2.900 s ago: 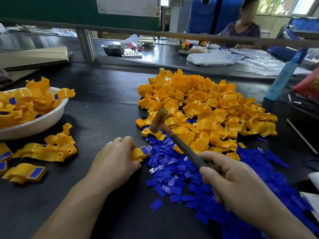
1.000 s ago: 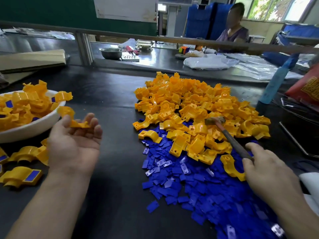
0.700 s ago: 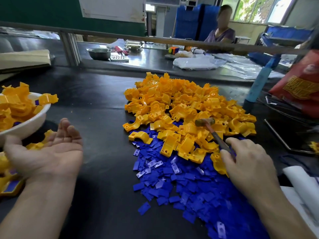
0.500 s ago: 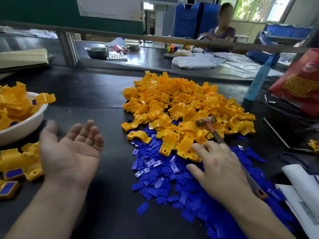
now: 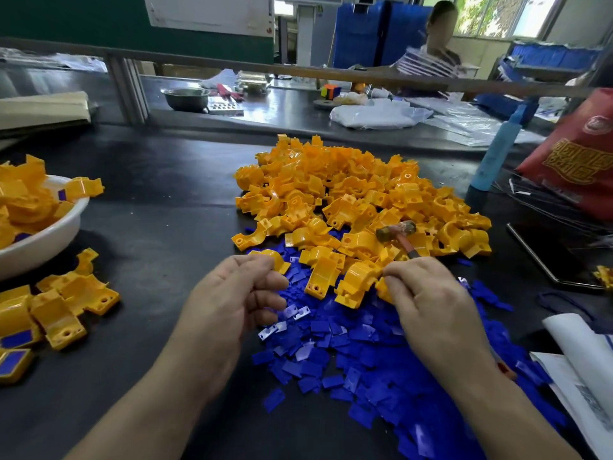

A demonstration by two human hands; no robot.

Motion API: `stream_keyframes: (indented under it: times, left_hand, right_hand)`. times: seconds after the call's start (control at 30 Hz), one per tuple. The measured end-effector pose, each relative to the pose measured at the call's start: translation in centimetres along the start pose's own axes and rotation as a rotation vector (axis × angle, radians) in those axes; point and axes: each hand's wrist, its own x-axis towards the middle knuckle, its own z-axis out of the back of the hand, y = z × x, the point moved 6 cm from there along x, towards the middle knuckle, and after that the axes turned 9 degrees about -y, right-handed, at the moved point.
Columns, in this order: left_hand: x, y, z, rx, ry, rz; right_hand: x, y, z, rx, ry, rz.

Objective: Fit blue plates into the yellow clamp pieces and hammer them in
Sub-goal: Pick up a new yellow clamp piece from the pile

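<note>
Left fingers [image 5: 265,277] pinch yellow clamp piece [image 5: 277,258], above blue plates [image 5: 331,343].

head view looks forward and down, close over the table [image 5: 159,207].

Both hands have come in to the piles

The left hand [image 5: 232,297], open and empty beside the bowl [image 5: 63,227] a moment ago, has crossed to the near edge of the clamps [image 5: 351,200] and closed its fingers on one yellow clamp [image 5: 277,258]. The right hand [image 5: 431,303] has slid up the hammer [image 5: 396,230], no longer gripping its handle as before, and now pinches at a clamp by the blue plates [image 5: 348,343]. The hammer has gone from raised to lying on the pile.
</note>
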Motion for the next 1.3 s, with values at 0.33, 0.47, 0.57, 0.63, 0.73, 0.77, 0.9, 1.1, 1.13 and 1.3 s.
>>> stream_keyframes:
  times: [0.33,0.47,0.57,0.63,0.73,0.77,0.9,1.1,1.13,1.3]
  left_hand:
    - [-4.1,1.8,-3.8,0.276,0.413,0.071]
    - [-4.0,1.6,-4.3,0.108,0.36,0.023]
    - [-3.4,1.4,-3.7,-0.044,0.266,0.028]
    - [-3.3,1.5,-3.7,-0.11,0.266,0.071]
    - [-3.0,1.4,-3.4,-0.193,0.241,0.121]
    - [-2.8,1.2,-3.1,-0.205,0.214,0.117]
    - [-1.5,0.2,-1.0,-0.21,0.048,0.07]
    - [-1.4,0.8,-0.7,-0.047,0.02,0.178]
    - [-1.5,1.0,-0.9,-0.032,0.037,0.198]
    - [-1.8,1.0,-0.9,0.022,0.085,0.223]
  right_hand:
    - [-1.9,1.2,-0.8,1.198,0.058,-0.776]
    - [-2.8,3.6,-1.3,1.034,0.228,-0.62]
    - [-2.7,4.4,-0.7,0.818,0.263,-0.425]
    - [-2.9,5.0,-0.9,0.824,0.359,-0.399]
    - [-3.2,5.2,-1.2,0.667,0.43,-0.312]
    - [-3.1,4.8,-1.0,0.481,0.399,-0.208]
    - [-3.0,3.5,-1.3,-0.219,0.443,0.111]
    - [-3.9,3.6,-3.2,-0.31,0.477,0.18]
    - [-3.8,3.4,-3.4,-0.3,0.461,0.181]
    - [-3.3,2.5,-3.2,-0.174,0.375,0.131]
